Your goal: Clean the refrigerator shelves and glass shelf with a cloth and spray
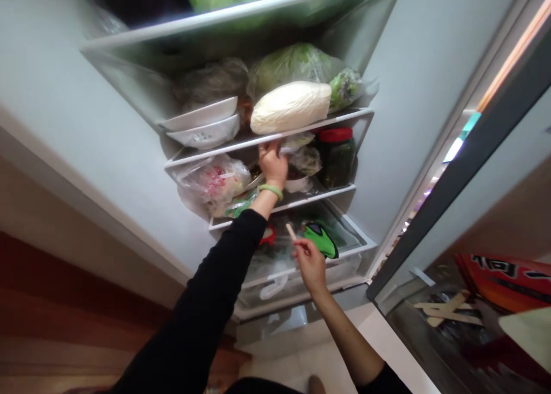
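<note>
My right hand [311, 263] pinches a pale stick [291, 231] toward eleven o'clock; my left hand [274, 167] has a clear bag [307, 161] at three o'clock, whether grasped I cannot tell.

Soft, cool light leaves the fridge wall [422, 95] pale and the white bag [290, 108] brightest, while the shelf backs sink into shadow. Blur smears fine detail; wide-angle distortion stretches the door [473, 150] rightward.
</note>
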Tool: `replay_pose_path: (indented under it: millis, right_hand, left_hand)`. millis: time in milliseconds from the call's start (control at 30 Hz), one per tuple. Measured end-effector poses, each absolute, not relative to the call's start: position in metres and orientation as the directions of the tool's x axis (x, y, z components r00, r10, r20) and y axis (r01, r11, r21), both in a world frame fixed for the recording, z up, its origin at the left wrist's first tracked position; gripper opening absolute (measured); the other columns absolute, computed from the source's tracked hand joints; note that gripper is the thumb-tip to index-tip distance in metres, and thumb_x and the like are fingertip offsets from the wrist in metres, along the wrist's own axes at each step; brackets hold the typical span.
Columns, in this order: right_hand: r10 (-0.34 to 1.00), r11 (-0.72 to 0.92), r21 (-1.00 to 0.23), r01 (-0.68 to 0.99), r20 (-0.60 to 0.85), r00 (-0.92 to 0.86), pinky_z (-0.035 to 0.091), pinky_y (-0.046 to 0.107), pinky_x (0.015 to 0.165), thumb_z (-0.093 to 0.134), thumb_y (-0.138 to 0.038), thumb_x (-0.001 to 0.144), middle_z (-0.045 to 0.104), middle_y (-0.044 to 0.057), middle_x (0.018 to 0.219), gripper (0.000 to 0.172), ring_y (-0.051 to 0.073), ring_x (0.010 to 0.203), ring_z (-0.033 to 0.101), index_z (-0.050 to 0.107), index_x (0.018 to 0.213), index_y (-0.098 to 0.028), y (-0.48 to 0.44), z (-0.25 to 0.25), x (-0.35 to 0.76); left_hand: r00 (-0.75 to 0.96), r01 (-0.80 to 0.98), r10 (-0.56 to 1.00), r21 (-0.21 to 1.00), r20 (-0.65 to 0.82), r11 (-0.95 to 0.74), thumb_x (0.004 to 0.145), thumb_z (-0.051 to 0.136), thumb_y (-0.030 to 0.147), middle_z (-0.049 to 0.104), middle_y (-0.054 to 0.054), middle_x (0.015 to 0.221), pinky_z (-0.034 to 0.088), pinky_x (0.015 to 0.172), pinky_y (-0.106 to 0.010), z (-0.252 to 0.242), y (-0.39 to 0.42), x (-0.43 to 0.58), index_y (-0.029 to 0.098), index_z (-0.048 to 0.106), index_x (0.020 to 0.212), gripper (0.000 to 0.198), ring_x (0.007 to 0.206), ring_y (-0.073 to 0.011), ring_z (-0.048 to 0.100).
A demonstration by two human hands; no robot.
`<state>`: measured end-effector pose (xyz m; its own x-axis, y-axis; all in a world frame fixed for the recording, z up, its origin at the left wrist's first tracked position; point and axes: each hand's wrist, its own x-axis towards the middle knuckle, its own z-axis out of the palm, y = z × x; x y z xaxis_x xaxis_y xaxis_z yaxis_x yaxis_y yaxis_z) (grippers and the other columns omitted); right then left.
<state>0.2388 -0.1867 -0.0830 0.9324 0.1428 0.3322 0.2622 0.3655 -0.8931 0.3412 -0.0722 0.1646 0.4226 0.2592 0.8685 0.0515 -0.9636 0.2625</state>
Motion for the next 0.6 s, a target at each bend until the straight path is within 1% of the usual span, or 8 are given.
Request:
replay_pose_path:
  millis: [100, 200, 267, 367, 400, 467, 533, 600]
  right_hand:
    - [0.117, 0.392, -0.883, 0.259, 0.327, 0.938, 0.054, 0.026, 0.055, 0.065, -0.047, 0.086, 0.074, 0.007, 0.086, 0.031, 0.017, 0.065, 0.068, 0.073, 0.095, -0.019, -0.201, -0.078, 0.243]
    - [0.067, 0.362, -0.884, 0.297, 0.342, 0.937, 0.051, 0.025, 0.054, 0.064, -0.046, 0.088, 0.07, 0.004, 0.076, 0.032, 0.016, 0.063, 0.065, 0.075, 0.099, -0.018, -0.216, -0.068, 0.25]
    - [0.026, 0.321, -0.88, 0.35, 0.378, 0.925, 0.049, 0.026, 0.055, 0.063, -0.045, 0.09, 0.07, 0.003, 0.076, 0.033, 0.015, 0.063, 0.063, 0.077, 0.104, -0.018, -0.225, -0.057, 0.256]
    - [-0.024, 0.256, -0.866, 0.43, 0.439, 0.898, 0.05, 0.028, 0.06, 0.06, -0.042, 0.092, 0.074, 0.005, 0.083, 0.036, 0.015, 0.064, 0.062, 0.079, 0.109, -0.017, -0.234, -0.037, 0.27]
    - [-0.037, 0.239, -0.864, 0.443, 0.448, 0.893, 0.05, 0.028, 0.061, 0.059, -0.042, 0.092, 0.075, 0.005, 0.084, 0.037, 0.015, 0.063, 0.061, 0.079, 0.111, -0.017, -0.236, -0.03, 0.274]
    - [-0.059, 0.217, -0.867, 0.448, 0.446, 0.893, 0.049, 0.028, 0.06, 0.057, -0.04, 0.092, 0.075, 0.005, 0.082, 0.038, 0.014, 0.06, 0.058, 0.08, 0.111, -0.017, -0.238, -0.019, 0.282]
    - [-0.077, 0.225, -0.877, 0.424, 0.418, 0.905, 0.046, 0.027, 0.057, 0.057, -0.04, 0.091, 0.075, 0.005, 0.082, 0.037, 0.013, 0.056, 0.055, 0.08, 0.109, -0.017, -0.237, -0.013, 0.286]
    - [-0.081, 0.28, -0.879, 0.386, 0.379, 0.922, 0.042, 0.025, 0.052, 0.057, -0.041, 0.089, 0.079, 0.007, 0.09, 0.035, 0.011, 0.054, 0.052, 0.078, 0.105, -0.017, -0.235, -0.011, 0.283]
  left_hand:
    - [0.629, 0.094, 0.156, 0.124, 0.762, -0.988, 0.094, 0.056, 0.004, 0.068, -0.011, 0.143, 0.035, 0.128, -0.041, 0.177, -0.084, 0.362, 0.017, 0.074, 0.129, 0.041, 0.143, -0.028, 0.052]
    - [0.76, 0.096, 0.114, 0.063, 0.64, -0.993, 0.091, 0.053, 0.0, 0.071, -0.014, 0.141, 0.039, 0.123, -0.042, 0.178, -0.081, 0.374, 0.014, 0.077, 0.12, 0.04, 0.145, -0.0291, 0.053]
    - [0.823, 0.12, 0.124, 0.044, 0.555, -0.992, 0.09, 0.053, -0.001, 0.076, -0.019, 0.127, 0.045, 0.116, -0.042, 0.176, -0.073, 0.379, 0.009, 0.078, 0.108, 0.033, 0.138, -0.0314, 0.059]
    - [0.867, 0.129, 0.132, 0.039, 0.48, -0.991, 0.086, 0.061, 0.0, 0.079, -0.022, 0.102, 0.052, 0.104, -0.041, 0.178, -0.06, 0.384, 0.006, 0.075, 0.092, 0.016, 0.114, -0.0322, 0.072]
    - [0.872, 0.126, 0.131, 0.042, 0.472, -0.991, 0.085, 0.064, 0.001, 0.079, -0.021, 0.098, 0.053, 0.1, -0.04, 0.18, -0.057, 0.386, 0.006, 0.074, 0.09, 0.012, 0.107, -0.0315, 0.074]
    - [0.865, 0.111, 0.126, 0.058, 0.486, -0.992, 0.086, 0.07, 0.005, 0.079, -0.018, 0.095, 0.055, 0.096, -0.038, 0.185, -0.052, 0.386, 0.007, 0.071, 0.095, 0.01, 0.097, -0.0293, 0.076]
    - [0.838, 0.085, 0.117, 0.084, 0.534, -0.993, 0.088, 0.075, 0.011, 0.078, -0.015, 0.095, 0.055, 0.097, -0.037, 0.188, -0.05, 0.38, 0.007, 0.067, 0.106, 0.021, 0.093, -0.0269, 0.076]
    - [0.765, 0.008, 0.08, 0.115, 0.64, -0.993, 0.086, 0.08, 0.017, 0.078, -0.016, 0.1, 0.053, 0.102, -0.039, 0.186, -0.05, 0.365, 0.006, 0.064, 0.116, 0.035, 0.099, -0.0283, 0.076]
